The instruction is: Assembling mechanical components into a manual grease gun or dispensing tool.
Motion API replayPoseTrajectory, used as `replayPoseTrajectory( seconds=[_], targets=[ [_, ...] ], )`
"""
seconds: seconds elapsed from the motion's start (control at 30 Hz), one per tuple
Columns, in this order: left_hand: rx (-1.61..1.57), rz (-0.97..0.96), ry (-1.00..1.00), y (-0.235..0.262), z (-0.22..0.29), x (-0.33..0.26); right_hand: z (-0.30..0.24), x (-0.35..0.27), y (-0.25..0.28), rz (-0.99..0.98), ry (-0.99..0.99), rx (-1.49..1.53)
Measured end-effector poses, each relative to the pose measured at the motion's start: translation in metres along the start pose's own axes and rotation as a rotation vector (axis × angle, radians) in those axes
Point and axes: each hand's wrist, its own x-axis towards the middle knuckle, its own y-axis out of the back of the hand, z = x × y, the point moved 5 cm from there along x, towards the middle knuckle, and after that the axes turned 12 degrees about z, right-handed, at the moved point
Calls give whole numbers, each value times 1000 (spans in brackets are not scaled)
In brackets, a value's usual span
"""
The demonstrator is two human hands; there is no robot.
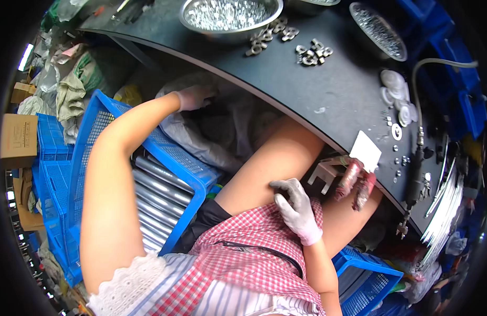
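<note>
My left hand (195, 98), in a pale glove, reaches under the table edge over the mouth of a white sack (183, 138). Its fingers are lost in the shadow, so their hold cannot be told. In a whitish glove, my right hand (295, 208) hovers or rests over my thigh beside the red checked apron (243, 237). Its fingers are loosely bent and apart, with nothing between them. Next to my left arm, a blue crate (169, 152) holds several shiny metal tubes (159, 192).
On the dark table (269, 73) are a metal bowl (230, 32) of small shiny parts, a second bowl (380, 31), loose metal rings (313, 52) and clear plastic discs (395, 87). A white plate (365, 150) with two red-wrapped handles (349, 179) juts from the edge. Another blue crate (367, 263) stands right.
</note>
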Motion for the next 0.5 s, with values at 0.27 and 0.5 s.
replayPoseTrajectory(
  seconds=[0.27, 0.5],
  targets=[
    [-118, 869, -378, 148, 218, -167, -62, 5, -62, -104, -338, 800],
    [-1298, 1083, 250, 77, 282, -162, -104, 36, -39, 110, -103, 817]
  ],
)
